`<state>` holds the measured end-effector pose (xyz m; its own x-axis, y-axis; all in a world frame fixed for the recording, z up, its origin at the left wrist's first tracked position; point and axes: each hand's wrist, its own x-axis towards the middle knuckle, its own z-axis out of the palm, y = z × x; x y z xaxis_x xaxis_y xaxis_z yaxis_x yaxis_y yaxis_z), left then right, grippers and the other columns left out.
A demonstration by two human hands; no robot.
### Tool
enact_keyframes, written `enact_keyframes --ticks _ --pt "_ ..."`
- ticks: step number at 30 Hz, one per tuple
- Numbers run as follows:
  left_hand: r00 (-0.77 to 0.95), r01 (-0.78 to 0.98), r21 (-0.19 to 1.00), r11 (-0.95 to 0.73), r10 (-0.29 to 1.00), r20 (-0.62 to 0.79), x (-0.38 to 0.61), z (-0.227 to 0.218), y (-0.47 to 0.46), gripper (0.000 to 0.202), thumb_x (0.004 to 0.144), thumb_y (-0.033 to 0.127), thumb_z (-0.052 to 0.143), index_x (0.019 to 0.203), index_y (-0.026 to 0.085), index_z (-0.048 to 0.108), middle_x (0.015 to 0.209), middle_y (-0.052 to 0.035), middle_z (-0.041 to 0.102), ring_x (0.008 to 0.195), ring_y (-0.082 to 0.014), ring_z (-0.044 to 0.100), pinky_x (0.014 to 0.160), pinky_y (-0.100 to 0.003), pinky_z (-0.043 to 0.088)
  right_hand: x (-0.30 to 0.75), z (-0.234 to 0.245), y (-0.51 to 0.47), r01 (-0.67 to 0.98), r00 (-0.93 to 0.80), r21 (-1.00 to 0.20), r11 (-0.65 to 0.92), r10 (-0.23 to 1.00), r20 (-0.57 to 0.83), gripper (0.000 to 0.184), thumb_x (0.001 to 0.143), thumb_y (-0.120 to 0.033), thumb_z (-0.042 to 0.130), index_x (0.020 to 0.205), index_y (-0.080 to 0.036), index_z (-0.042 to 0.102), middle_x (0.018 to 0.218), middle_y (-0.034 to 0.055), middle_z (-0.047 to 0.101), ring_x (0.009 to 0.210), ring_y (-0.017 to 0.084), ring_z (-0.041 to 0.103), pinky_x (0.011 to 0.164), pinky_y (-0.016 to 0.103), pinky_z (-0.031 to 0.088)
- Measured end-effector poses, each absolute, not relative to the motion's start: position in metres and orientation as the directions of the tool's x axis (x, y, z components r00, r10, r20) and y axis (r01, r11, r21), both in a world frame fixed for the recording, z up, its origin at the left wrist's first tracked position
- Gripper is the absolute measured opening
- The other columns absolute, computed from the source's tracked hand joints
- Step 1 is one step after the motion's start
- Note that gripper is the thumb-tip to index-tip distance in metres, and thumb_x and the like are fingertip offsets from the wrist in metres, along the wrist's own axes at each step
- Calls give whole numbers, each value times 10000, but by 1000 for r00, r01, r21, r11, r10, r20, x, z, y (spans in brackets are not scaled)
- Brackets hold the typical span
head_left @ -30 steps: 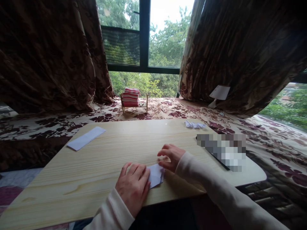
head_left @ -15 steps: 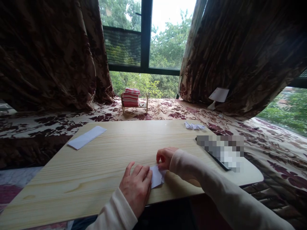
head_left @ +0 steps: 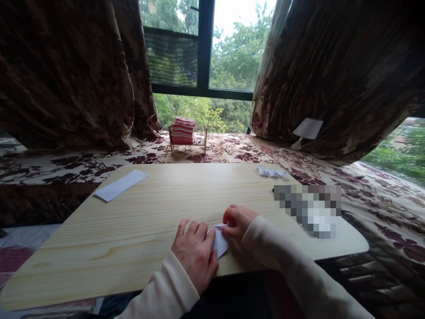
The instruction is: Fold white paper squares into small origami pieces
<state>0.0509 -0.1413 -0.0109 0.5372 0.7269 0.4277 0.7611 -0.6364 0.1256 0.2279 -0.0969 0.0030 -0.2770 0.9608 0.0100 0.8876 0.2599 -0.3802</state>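
A small white folded paper (head_left: 220, 243) lies at the near edge of the light wooden table, between my two hands. My left hand (head_left: 195, 248) rests over its left side, fingers bent, holding it against the tabletop and covering part of it. From the right, my right hand (head_left: 239, 222) pinches the paper's upper right edge between thumb and curled fingers. A raised fold shows near the top of the paper; the part beneath my fingers is hidden.
A flat strip of white paper (head_left: 121, 185) lies on the table (head_left: 159, 195) at the left. Several small folded white paper pieces (head_left: 271, 172) sit in a row at the far right. A blurred-out flat item (head_left: 307, 210) lies at the right. Behind are striped cloths (head_left: 183, 130) on a small rack and a lamp (head_left: 308, 128).
My left hand has shifted slightly right over the paper. The paper looks turned, and my right hand has moved a little right at its upper edge. The view has shifted slightly.
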Motion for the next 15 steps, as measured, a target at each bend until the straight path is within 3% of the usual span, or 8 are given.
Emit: enact_keyframes --ticks 3,6,8,11,13,15 --pt "532 760 114 -640 714 455 52 -15 -141 315 710 261 482 1002 191 578 876 -66 571 850 -237 477 915 -498 277 226 10 -94 867 -349 -360 345 935 56 131 610 -241 673 690 -165 601 771 22 565 729 144 500 648 238 394" --pt "539 745 92 -661 678 499 52 -19 -140 320 720 266 483 1014 178 570 969 -69 585 904 -236 481 939 -493 254 226 13 -95 834 -384 -386 394 917 107 144 665 -245 630 788 -176 604 723 -4 568 660 120 490 604 221 383" --pt "553 729 75 -680 651 521 52 -21 -139 312 728 272 487 1010 168 569 1022 -66 586 930 -228 483 967 -488 222 226 14 -93 839 -373 -423 343 928 13 187 656 -229 622 838 -191 613 679 -23 574 602 105 484 554 206 366" --pt "551 730 82 -679 655 516 51 -21 -138 287 723 280 496 975 173 580 941 -49 603 882 -213 497 986 -492 192 227 12 -85 869 -297 -454 200 942 -154 178 620 -218 621 794 -190 646 629 -24 590 567 103 496 512 198 348" --pt "542 738 110 -666 682 492 51 -19 -137 279 711 293 507 955 185 586 890 -43 599 855 -213 498 979 -499 201 227 10 -81 877 -227 -463 128 960 -165 128 631 -231 601 736 -186 657 614 -18 600 556 103 506 499 199 341" --pt "535 744 140 -654 708 461 51 -17 -136 287 698 320 524 948 193 588 887 -45 591 858 -223 494 968 -506 216 226 8 -84 885 -187 -447 131 979 -84 98 651 -243 586 694 -187 652 615 -14 606 569 108 515 517 207 346"
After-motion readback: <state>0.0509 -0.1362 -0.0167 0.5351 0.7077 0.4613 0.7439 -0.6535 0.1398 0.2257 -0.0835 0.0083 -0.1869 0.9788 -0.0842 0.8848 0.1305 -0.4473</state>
